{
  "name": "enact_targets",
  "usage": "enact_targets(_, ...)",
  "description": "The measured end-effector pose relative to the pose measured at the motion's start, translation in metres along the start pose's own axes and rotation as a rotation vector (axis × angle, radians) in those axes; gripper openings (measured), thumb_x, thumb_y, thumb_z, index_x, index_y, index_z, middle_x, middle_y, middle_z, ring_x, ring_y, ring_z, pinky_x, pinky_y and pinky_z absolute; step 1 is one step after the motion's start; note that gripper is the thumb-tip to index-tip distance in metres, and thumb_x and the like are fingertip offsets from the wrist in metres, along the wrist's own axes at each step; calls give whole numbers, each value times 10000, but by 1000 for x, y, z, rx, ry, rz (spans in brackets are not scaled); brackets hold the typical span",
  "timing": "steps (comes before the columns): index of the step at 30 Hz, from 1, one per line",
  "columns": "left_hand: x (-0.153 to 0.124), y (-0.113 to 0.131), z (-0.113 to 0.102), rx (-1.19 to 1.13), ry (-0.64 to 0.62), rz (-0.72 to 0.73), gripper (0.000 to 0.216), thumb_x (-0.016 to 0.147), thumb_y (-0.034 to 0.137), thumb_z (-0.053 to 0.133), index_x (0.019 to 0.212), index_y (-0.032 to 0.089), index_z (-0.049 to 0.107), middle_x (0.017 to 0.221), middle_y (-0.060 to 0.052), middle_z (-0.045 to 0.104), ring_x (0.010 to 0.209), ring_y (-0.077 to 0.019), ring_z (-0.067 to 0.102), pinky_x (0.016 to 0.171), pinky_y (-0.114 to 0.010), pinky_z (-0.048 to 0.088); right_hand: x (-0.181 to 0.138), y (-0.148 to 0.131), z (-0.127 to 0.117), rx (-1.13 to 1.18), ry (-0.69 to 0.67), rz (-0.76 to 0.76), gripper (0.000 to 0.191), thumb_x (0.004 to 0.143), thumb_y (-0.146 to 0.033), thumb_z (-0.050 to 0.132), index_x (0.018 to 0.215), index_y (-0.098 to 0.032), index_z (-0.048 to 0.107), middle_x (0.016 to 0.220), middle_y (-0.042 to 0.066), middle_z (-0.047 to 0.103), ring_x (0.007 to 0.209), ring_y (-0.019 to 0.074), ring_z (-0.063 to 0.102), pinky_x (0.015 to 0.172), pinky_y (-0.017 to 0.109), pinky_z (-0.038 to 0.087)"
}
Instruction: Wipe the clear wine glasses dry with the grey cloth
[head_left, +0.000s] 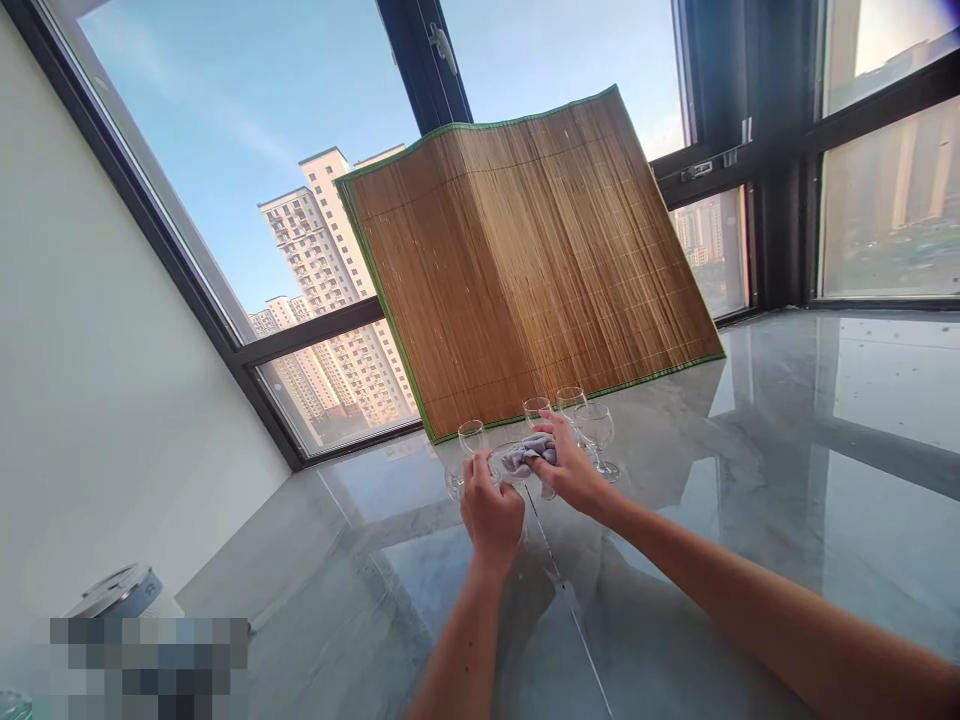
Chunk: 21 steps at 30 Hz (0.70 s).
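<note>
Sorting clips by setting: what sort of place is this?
Probably a high-rise flat's window nook: tall windows onto tower blocks, a glossy marble counter, and wine glasses being wiped.

Both hands (525, 485) rub cloth (525, 456) inside glass (504, 462)

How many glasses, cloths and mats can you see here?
Wine glasses: 5, four standing and one held glass in the hands
Grey cloth: 1
Bamboo mat: 1
Total: 7
</note>
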<state>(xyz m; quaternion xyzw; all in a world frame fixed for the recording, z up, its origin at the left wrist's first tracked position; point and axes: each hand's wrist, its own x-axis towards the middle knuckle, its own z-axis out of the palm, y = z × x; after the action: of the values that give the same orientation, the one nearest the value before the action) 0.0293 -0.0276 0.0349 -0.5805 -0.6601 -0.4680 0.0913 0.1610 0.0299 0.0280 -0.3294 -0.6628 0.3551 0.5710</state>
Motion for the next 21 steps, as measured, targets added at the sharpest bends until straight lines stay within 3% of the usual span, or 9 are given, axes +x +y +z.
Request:
enact_targets(7, -2, 0, -1, 119, -23, 1, 520, 734, 32, 468, 1210, 232, 525, 1170, -89, 588, 1015, -246, 607, 789, -323, 461, -1, 4, -1, -106, 10, -5, 575, 789, -225, 563, 1311, -229, 322, 917, 13, 599, 751, 154, 591, 756, 331, 488)
enact_targets(11, -2, -4, 1, 189, -95, -31, 530, 745, 28, 454, 1228, 239, 514, 1143, -93, 576, 916, -235, 626, 711, -313, 445, -3, -1, -1, -99, -122, -3, 602, 776, -181, 548, 1335, -196, 326, 825, -5, 595, 721, 152, 569, 731, 312, 478)
enact_targets(14, -2, -8, 2, 201, -117, -33, 508, 743, 35, 465, 1206, 238, 517, 1105, -88, 565, 875, -227, 623, 670, -302, 427, -6, -9, -2, -92, -188, 27, 616, 761, -152, 554, 1346, -199, 369, 870, 18, 611, 774, 159, 577, 745, 305, 480)
enact_targets(21, -1, -8, -1, 167, -93, -36, 475, 722, 100, 567, 1170, 245, 505, 1119, -74, 550, 935, -234, 609, 671, -284, 420, -15, -31, -7, 198, -454, 383, 760, 814, -255, 537, 1468, -336, 160, 926, 23, 607, 705, 160, 610, 486, 224, 485)
